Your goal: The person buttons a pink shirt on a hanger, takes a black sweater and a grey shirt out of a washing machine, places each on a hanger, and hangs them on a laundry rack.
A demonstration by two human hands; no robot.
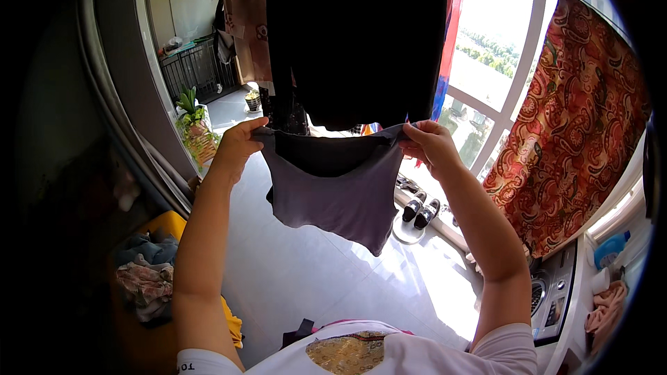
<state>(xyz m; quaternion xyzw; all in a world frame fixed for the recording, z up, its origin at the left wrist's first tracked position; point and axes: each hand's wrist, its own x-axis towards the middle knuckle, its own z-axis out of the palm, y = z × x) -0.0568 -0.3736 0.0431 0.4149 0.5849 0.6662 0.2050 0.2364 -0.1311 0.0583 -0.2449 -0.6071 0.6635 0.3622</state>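
Observation:
Stretched between my hands hangs a grey tank top (333, 198) with a wide scooped neckline, its dark inner side showing at the top. My left hand (241, 144) pinches one upper corner of it. The opposite upper corner is gripped by my right hand (432, 146). Both arms reach forward at about the same height. Right behind the tank top, a large black garment (356, 42) hangs down and hides much of the view ahead.
A yellow basket (169, 223) with crumpled clothes (147, 267) stands at lower left. A red paisley cloth (566, 125) hangs by the right window, above a washing machine (556, 288). Dark shoes (421, 212) sit on the floor beyond my right arm. Potted plants (191, 114) stand far left.

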